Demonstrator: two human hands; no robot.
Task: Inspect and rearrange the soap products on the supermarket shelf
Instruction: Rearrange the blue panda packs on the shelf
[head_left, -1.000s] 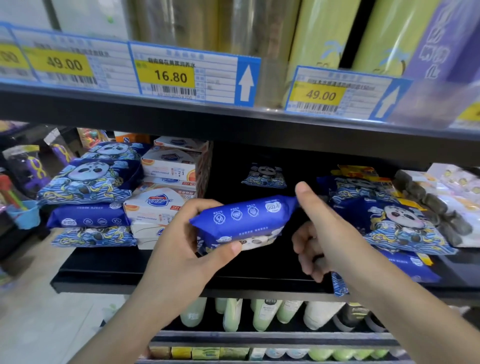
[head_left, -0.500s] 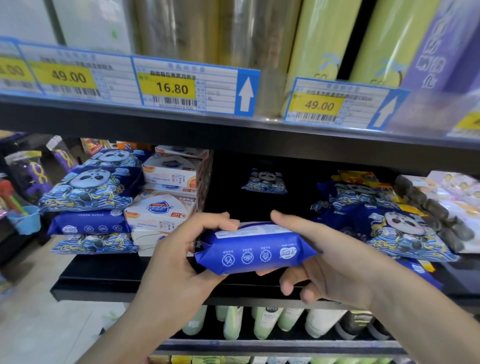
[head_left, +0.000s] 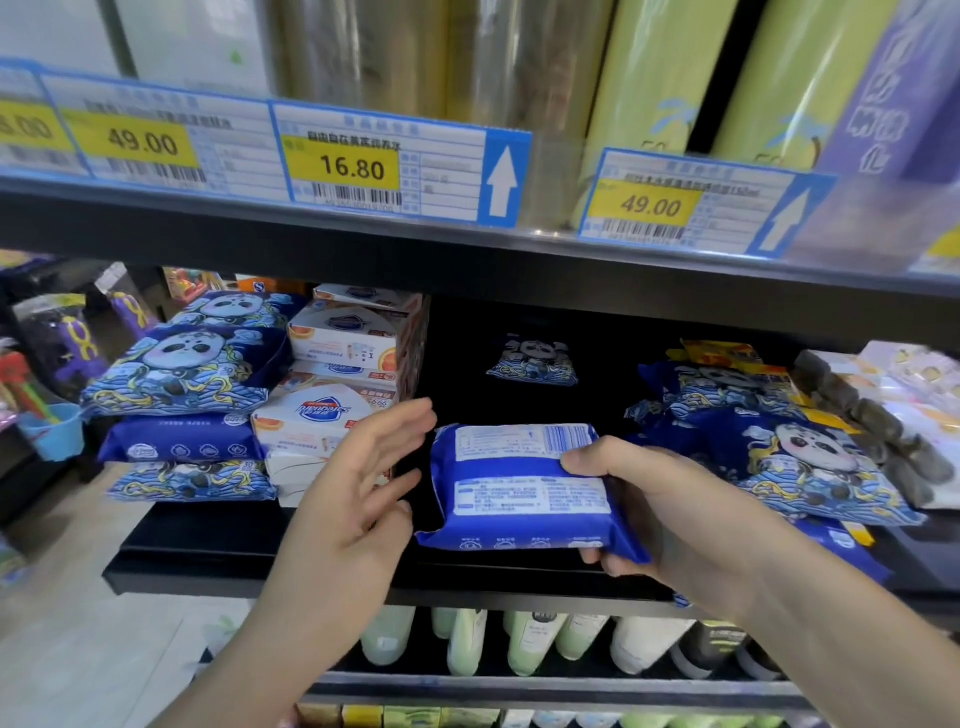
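The right hand (head_left: 670, 514) grips a soft, light-looking blue pack (head_left: 524, 488) by its right edge, thumb on top, while the left hand (head_left: 358, 493) hovers beside it, fingers (head_left: 400, 426) spread.

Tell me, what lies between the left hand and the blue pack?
Nothing: in the head view only a dark gap of shelf separates the open left hand from the blue pack.

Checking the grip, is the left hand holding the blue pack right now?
No, the left hand is open beside the blue pack, which only the right hand grips.
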